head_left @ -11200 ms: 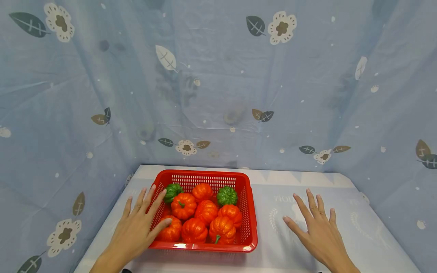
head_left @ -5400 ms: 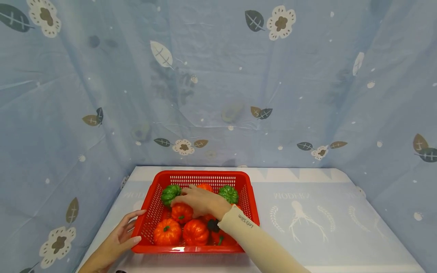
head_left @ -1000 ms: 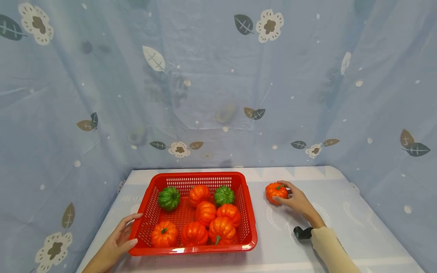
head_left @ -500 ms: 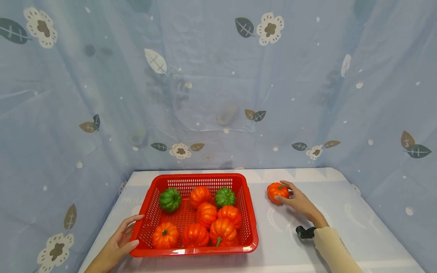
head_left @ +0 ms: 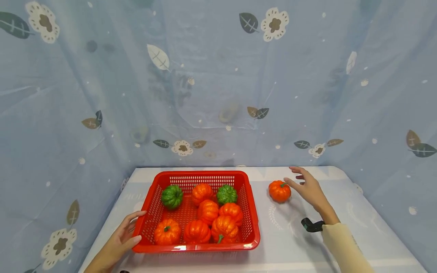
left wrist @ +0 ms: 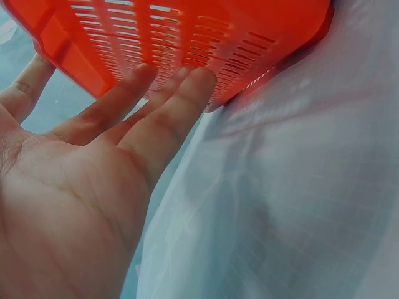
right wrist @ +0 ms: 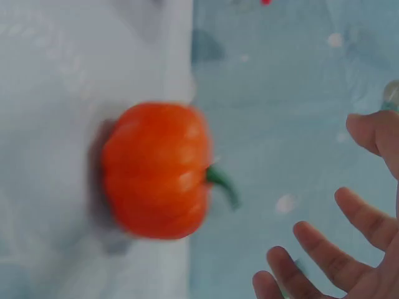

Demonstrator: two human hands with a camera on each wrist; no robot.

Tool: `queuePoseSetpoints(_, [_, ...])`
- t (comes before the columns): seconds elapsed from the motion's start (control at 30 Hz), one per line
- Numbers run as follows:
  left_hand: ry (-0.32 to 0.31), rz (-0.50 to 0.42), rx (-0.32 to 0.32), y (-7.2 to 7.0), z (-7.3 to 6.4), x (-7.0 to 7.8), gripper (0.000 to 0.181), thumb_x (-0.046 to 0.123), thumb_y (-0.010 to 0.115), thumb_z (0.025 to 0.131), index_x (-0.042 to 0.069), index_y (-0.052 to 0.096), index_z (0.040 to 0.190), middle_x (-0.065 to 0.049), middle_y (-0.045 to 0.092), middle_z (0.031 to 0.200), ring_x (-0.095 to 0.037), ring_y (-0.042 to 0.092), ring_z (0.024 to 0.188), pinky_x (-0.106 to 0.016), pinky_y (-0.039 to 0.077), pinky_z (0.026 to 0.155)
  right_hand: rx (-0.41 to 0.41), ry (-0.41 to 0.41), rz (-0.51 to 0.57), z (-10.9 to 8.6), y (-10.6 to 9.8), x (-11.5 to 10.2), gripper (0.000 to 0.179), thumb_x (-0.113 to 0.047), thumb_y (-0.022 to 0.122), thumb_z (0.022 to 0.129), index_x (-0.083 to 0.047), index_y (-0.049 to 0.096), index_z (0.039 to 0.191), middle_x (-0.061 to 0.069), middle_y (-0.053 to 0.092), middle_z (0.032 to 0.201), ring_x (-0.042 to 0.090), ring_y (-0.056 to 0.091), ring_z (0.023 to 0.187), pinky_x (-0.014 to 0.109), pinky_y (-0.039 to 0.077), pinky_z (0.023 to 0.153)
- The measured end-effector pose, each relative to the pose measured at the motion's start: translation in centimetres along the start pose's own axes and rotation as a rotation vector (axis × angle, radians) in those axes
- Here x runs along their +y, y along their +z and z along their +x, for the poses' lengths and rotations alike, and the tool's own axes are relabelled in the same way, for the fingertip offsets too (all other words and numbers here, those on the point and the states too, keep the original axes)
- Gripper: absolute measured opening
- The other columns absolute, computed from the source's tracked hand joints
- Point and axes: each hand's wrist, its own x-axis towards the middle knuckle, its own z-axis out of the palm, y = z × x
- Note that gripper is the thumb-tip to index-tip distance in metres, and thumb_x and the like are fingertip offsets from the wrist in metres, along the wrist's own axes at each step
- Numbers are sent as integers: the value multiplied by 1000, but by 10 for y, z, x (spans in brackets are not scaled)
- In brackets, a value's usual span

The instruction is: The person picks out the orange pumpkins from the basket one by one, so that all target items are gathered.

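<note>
An orange toy pumpkin point(head_left: 280, 191) with a green stem sits on the table to the right of a red plastic basket point(head_left: 252, 227). Just above and right of it hovers my right hand point(head_left: 312, 191), fingers spread and apart from the pumpkin; the right wrist view shows a gap between the hand point(right wrist: 355, 243) and the pumpkin point(right wrist: 159, 171). At the basket's left side my left hand point(head_left: 117, 240) rests its extended fingers against the slotted wall point(left wrist: 249, 37), thumb by the front left corner. Inside the basket lie several orange pumpkins point(head_left: 197, 231) and two green ones point(head_left: 172, 197).
The white and pale blue table point(head_left: 293, 246) extends to the right of the basket. Blue curtains point(head_left: 218, 94) with leaf and flower prints enclose the back and both sides. A small black device point(head_left: 312, 225) is strapped at the right wrist.
My right hand has carried one pumpkin from the basket to the table, then let go and lifted up and right. The left hand stays at the basket's left side.
</note>
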Motion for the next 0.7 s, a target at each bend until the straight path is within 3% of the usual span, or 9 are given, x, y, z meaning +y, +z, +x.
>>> queuePoseSetpoints(0.17, [-12,-5,5,0,1,1,65,14,64,100,17,29,155,-26,30,157,-29,49,130,-43,59,88,6,-75,-6,3,0,-28,69,-45,70,97,-7,47,150,21,52,146,41,50,128,60,43,106])
queuePoseSetpoints(0.4, [-7,9,6,1,1,3,65,12,65,98,17,32,154,-22,31,159,-24,51,130,-40,58,91,-28,-167,19,7,15,-63,61,-42,72,97,-10,53,145,16,59,139,37,55,125,59,46,104])
queuePoseSetpoints(0.6, [3,20,8,1,1,4,68,14,66,98,15,29,155,-26,30,159,-42,43,137,-42,57,93,-80,-254,41,12,32,-92,55,-39,73,96,-15,56,142,10,64,135,32,60,119,55,50,100])
queuePoseSetpoints(0.7, [-8,13,15,0,1,3,69,16,67,98,15,29,155,-26,30,159,-42,42,138,-42,57,93,-105,-299,50,13,42,-106,53,-38,74,96,-16,58,141,8,65,133,30,62,116,53,52,98])
